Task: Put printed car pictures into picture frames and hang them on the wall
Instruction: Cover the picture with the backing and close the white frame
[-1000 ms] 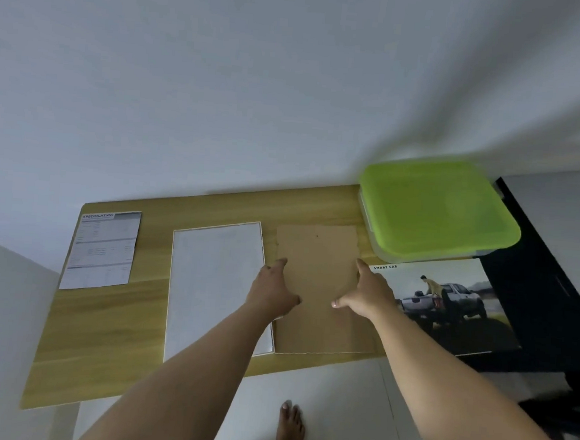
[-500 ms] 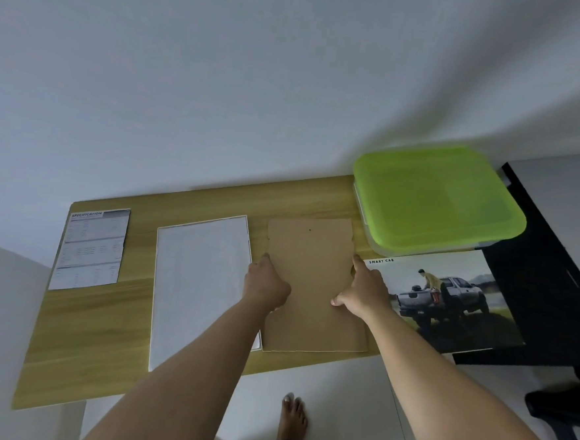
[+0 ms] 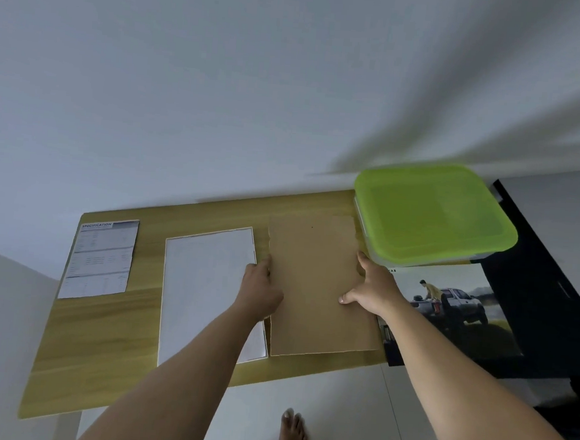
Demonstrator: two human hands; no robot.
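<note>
1. Wooden table (image 3: 101,344) stands against a plain white wall, seen from above.
2. On its right half lies a brown board (image 3: 314,290), long side running away from the person, with a ragged upper left edge.
3. The left hand (image 3: 259,293) grasps the board's left edge, fingers curled at the rim.
4. The right hand (image 3: 373,291) grasps the right edge, thumb flat on top and fingers along the side.
5. A white sheet (image 3: 204,293) lies just left of the board; the board's lower corner overlaps it.
6. The car picture (image 3: 454,307), showing a pickup and a person, lies to the right, its left edge under the board.
7. A green-lidded container (image 3: 433,212) sits behind the picture.
8. A specification sheet (image 3: 100,258) lies at the far left.
9. A bare foot (image 3: 292,433) shows on the floor below.
</note>
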